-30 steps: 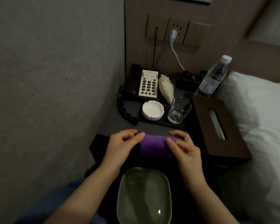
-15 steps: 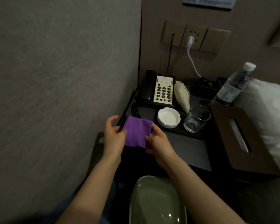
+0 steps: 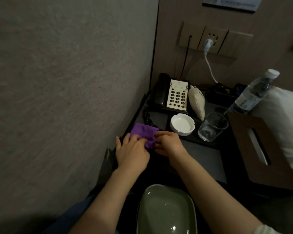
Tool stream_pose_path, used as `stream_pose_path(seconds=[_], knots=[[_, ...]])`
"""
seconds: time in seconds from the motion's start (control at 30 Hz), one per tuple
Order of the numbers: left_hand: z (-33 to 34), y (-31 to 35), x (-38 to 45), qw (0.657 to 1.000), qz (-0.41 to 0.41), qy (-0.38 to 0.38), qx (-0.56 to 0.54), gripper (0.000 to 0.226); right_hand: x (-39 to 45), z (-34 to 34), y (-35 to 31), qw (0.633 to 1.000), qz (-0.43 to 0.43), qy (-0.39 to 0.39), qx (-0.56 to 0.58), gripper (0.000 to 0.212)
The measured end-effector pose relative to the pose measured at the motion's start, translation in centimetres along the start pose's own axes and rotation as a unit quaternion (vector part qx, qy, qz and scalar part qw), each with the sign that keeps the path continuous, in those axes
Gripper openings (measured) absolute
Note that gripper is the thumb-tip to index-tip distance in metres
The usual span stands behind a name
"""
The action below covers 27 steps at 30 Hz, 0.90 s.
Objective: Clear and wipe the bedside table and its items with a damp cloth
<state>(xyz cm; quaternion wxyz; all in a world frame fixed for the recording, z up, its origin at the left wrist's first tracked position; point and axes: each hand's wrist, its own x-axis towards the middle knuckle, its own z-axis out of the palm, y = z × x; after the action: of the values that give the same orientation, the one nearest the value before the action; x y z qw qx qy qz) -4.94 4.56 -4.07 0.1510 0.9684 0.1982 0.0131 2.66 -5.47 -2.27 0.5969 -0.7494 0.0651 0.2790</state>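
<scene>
Holding the cloth (image 3: pixel 143 135) at the table's (image 3: pixel 201 154) front-left corner, both hands on it. Left hand (image 3: pixel 132 154) lying on its near-left part, fingers (image 3: pixel 134 138) mostly straight and pressing down. Right hand (image 3: pixel 169 144) pinching its right edge, fingertips (image 3: pixel 157 135) curled onto the fabric. Cloth bunched, long axis running roughly from 5 o'clock to 11 o'clock, far end pointing toward 11, at the phone cord (image 3: pixel 147 116). Lying ahead of both sets of fingers, toward 12; both hands equally near. Sitting beyond at 1 o'clock: ashtray (image 3: pixel 182 124), glass (image 3: pixel 212 126), phone (image 3: pixel 173 95), all apparently not yet cleared. Probably folding the cloth ahead of wiping. Resting at 6 o'clock, near the lap: basin (image 3: pixel 166 211).
</scene>
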Motion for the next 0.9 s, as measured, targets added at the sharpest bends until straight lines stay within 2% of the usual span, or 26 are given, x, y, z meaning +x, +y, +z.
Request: stream_pose_path(seconds=[0.07, 0.1, 0.17, 0.23, 0.27, 0.37, 0.6, 0.7, 0.9], knots=[[-0.2, 0.0, 0.0, 1.000, -0.009, 0.004, 0.021, 0.045, -0.6, 0.0, 0.5, 0.978, -0.113, 0.098, -0.146, 0.033], [-0.1, 0.0, 0.0, 1.000, -0.003, 0.011, 0.015, 0.044, -1.1, 0.0, 0.8, 0.944, -0.199, 0.132, -0.228, 0.035], [0.2, 0.2, 0.0, 0.999, 0.031, 0.010, -0.008, 0.045, -1.7, 0.0, 1.3, 0.856, -0.350, 0.112, -0.364, 0.040], [0.6, 0.5, 0.0, 0.997, 0.073, -0.027, -0.019, 0.047, -1.7, -0.1, 1.9, 0.779, -0.382, 0.050, -0.495, 0.046], [0.9, 0.5, 0.0, 0.995, 0.084, -0.049, -0.023, 0.048, -1.4, -0.3, 2.1, 0.757, -0.363, 0.032, -0.542, 0.048], [1.1, 0.5, 0.1, 0.992, 0.080, -0.076, -0.054, 0.052, -1.0, -1.0, 2.5, 0.749, -0.284, -0.003, -0.598, 0.058], [0.0, 0.8, -1.4, 0.992, 0.055, -0.089, -0.075, 0.041, -3.3, -1.9, 1.3, 0.716, -0.224, -0.081, -0.657, 0.066], [-2.4, 2.1, -2.7, 0.991, 0.029, -0.073, -0.111, 0.033, -5.8, -2.8, -0.4, 0.702, -0.232, -0.072, -0.669, 0.061], [-10.5, 6.1, -5.8, 0.989, 0.069, -0.025, -0.126, 0.032, -13.7, -5.5, -7.6, 0.697, -0.256, -0.014, -0.669, 0.042]])
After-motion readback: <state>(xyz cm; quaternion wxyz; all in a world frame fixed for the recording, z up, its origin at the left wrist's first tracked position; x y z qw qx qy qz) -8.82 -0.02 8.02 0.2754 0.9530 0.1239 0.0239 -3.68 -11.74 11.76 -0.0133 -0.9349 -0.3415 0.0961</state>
